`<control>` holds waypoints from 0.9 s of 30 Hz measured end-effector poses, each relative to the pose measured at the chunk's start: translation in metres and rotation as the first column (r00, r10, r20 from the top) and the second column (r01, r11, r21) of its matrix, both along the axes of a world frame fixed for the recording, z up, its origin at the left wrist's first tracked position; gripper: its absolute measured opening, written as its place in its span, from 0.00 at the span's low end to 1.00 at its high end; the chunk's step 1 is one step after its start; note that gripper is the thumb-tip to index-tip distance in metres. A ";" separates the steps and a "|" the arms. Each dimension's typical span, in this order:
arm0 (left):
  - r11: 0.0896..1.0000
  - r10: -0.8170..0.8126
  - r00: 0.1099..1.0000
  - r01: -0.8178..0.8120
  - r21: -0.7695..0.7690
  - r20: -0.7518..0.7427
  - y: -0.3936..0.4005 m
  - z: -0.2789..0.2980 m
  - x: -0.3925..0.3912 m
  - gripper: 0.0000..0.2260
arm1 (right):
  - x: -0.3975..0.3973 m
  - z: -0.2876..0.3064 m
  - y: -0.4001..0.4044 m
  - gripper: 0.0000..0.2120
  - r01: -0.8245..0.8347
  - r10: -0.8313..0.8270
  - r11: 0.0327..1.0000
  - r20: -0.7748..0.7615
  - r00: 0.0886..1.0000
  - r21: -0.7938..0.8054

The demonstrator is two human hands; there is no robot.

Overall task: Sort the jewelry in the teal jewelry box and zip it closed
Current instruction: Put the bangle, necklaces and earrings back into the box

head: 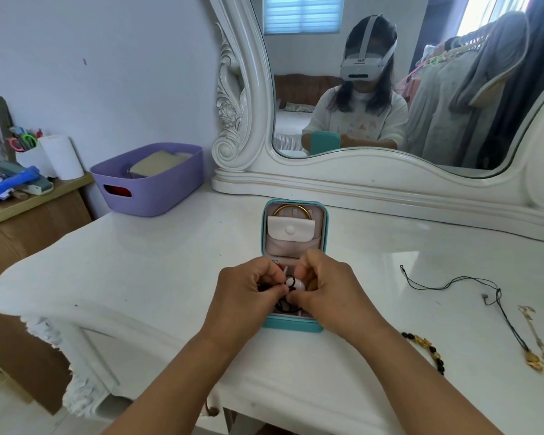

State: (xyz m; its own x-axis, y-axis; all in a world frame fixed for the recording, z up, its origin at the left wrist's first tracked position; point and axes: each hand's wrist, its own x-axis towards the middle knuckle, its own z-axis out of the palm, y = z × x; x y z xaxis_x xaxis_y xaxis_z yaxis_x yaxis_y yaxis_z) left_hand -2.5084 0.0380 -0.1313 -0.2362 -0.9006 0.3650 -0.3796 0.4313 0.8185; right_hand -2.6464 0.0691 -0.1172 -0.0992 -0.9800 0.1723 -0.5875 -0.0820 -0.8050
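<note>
Landmark: teal jewelry box (294,324), lying open on the white dressing table (157,277), lid propped upright at the far side.

Far left of the box, a wooden side desk (29,211) is being crowded by a white pen cup (33,158), a paper roll (62,157) and a blue item (16,180). Nearer, left and behind the box, a purple basket (151,183) is being occupied by a tan block.

In the box lid, a gold bangle (291,208) is being kept above a white snap pouch (290,229). Over the box's lower tray, the left hand (248,298) is being held curled, thumb and forefinger pinched on a black cord (288,285). A white rounded pendant (298,284) is being held between the two hands, on that cord. The right hand (330,291) is being held curled too, fingertips pinched at the same cord; exact grip point cannot be told. More black cord is being left looped in the tray below the hands.

Behind the box, a person in a headset is being reflected in the ornate white mirror (252,98).

Right of the box, well apart on the table, a thin black cord necklace (446,285) with a gold pendant is being left loose. Near it, a beaded bracelet (427,348) of dark and amber beads, and at far right a pale gold chain (539,340).
</note>
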 end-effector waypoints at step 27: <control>0.985 -0.159 0.984 0.163 -0.057 0.078 0.002 -0.006 -0.001 0.09 | -0.018 -0.001 0.004 0.14 -0.126 0.123 0.990 0.056 0.991 0.057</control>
State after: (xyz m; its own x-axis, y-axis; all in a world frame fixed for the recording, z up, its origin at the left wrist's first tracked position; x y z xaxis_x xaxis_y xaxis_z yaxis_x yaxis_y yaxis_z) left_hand -2.5091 0.0401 -0.1376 -0.4045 -0.8244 0.3959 -0.3590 0.5413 0.7604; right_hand -2.6646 0.0732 -0.1182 0.0171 -0.9937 0.1105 -0.5324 -0.1026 -0.8403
